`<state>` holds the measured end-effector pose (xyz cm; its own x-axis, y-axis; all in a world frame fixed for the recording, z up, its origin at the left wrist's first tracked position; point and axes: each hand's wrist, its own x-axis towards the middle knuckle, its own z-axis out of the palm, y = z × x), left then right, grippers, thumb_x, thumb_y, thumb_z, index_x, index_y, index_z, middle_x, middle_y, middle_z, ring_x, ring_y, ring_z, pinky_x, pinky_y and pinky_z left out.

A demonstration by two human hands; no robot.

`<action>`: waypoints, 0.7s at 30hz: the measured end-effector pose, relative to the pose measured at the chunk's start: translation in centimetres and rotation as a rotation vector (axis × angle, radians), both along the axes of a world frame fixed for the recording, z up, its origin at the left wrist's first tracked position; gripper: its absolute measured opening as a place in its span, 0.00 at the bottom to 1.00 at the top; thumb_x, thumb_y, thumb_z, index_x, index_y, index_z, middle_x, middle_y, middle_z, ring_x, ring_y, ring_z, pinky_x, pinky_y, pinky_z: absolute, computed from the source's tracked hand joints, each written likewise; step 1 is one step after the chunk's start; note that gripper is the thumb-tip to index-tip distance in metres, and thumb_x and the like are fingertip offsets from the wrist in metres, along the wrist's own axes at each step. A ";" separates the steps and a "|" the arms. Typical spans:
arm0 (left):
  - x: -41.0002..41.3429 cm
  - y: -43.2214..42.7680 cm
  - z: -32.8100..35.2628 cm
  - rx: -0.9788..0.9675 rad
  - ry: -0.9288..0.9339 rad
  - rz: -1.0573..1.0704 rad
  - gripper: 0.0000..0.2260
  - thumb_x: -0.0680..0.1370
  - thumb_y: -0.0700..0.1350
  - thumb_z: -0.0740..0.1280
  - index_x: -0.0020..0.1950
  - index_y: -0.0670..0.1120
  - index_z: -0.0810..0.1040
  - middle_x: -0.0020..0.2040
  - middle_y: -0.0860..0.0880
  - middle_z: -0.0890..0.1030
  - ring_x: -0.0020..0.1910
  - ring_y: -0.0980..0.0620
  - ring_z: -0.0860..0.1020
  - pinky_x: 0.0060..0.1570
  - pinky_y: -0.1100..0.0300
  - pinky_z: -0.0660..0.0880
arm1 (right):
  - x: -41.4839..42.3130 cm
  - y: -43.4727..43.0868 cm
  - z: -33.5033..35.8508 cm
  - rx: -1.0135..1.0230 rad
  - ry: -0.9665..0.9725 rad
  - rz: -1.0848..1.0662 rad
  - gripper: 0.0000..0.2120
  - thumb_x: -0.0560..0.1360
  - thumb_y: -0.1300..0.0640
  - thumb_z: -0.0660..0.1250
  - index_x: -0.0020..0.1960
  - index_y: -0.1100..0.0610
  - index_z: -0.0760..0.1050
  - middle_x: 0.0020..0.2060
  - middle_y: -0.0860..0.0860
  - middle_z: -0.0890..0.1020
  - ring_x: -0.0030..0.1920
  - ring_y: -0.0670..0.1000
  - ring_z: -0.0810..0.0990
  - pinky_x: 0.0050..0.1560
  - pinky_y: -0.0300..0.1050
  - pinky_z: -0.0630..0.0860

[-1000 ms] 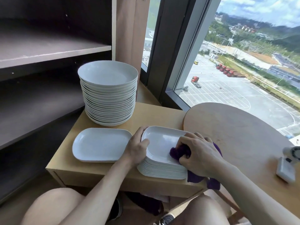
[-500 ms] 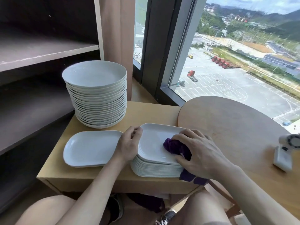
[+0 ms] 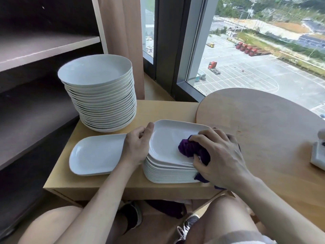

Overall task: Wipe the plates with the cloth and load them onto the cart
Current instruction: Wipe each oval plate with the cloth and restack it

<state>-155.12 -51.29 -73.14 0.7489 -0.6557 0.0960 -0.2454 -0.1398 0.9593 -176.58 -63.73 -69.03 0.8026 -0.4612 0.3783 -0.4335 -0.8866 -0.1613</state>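
Note:
A stack of white rectangular plates point(image 3: 168, 171) stands on a low wooden stand point(image 3: 158, 110). My right hand point(image 3: 219, 155) grips a bunched purple cloth point(image 3: 191, 149) and presses it on the top plate point(image 3: 167, 140). My left hand point(image 3: 137, 147) holds the left edge of that top plate, thumb on the rim. One single rectangular plate point(image 3: 95, 155) lies flat to the left of the stack. Behind it rises a tall stack of round white plates point(image 3: 102, 95).
A round wooden table point(image 3: 263, 124) adjoins the stand on the right, with a small white device point(image 3: 318, 154) at its right edge. Dark shelves point(image 3: 35, 50) stand on the left. A window and curtain lie behind. My knees and shoes show below.
My right hand has kept rubbing the cloth over the top plate, shifting slightly. My left hand stays on the plate's left edge. The camera view has shifted.

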 end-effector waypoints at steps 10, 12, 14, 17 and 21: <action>-0.3 0.3 1.4 -0.091 0.061 -0.023 0.26 0.72 0.69 0.64 0.63 0.56 0.83 0.60 0.54 0.79 0.63 0.53 0.77 0.55 0.64 0.75 | 0.2 0.4 -0.1 0.027 -0.018 -0.033 0.18 0.70 0.49 0.67 0.60 0.46 0.79 0.55 0.43 0.77 0.60 0.52 0.74 0.57 0.52 0.65; -0.6 0.7 2.4 -0.076 -0.008 -0.052 0.22 0.75 0.61 0.64 0.66 0.57 0.81 0.60 0.54 0.78 0.62 0.53 0.76 0.57 0.58 0.79 | 0.3 0.5 -0.1 0.022 -0.039 -0.042 0.18 0.70 0.50 0.69 0.60 0.47 0.79 0.54 0.44 0.78 0.59 0.53 0.74 0.57 0.52 0.65; -0.7 1.4 3.2 -0.080 -0.055 -0.109 0.18 0.77 0.52 0.63 0.66 0.56 0.81 0.56 0.55 0.83 0.58 0.53 0.81 0.50 0.49 0.83 | 0.3 0.6 -0.1 0.017 -0.063 -0.036 0.18 0.69 0.52 0.71 0.59 0.48 0.80 0.54 0.44 0.78 0.58 0.53 0.75 0.57 0.53 0.66; -0.8 2.4 4.0 -0.104 -0.157 -0.093 0.16 0.78 0.47 0.62 0.64 0.56 0.82 0.51 0.56 0.86 0.52 0.52 0.84 0.45 0.45 0.84 | 0.1 0.4 -0.2 0.040 -0.103 -0.024 0.18 0.68 0.51 0.69 0.58 0.48 0.80 0.54 0.43 0.78 0.58 0.53 0.74 0.57 0.53 0.66; 0.4 4.1 4.2 -0.103 -0.202 0.081 0.16 0.77 0.45 0.62 0.57 0.62 0.82 0.48 0.56 0.86 0.51 0.51 0.83 0.49 0.43 0.81 | 0.2 0.4 -0.4 0.063 -0.131 0.015 0.18 0.69 0.48 0.66 0.59 0.46 0.78 0.55 0.41 0.78 0.59 0.52 0.74 0.58 0.55 0.69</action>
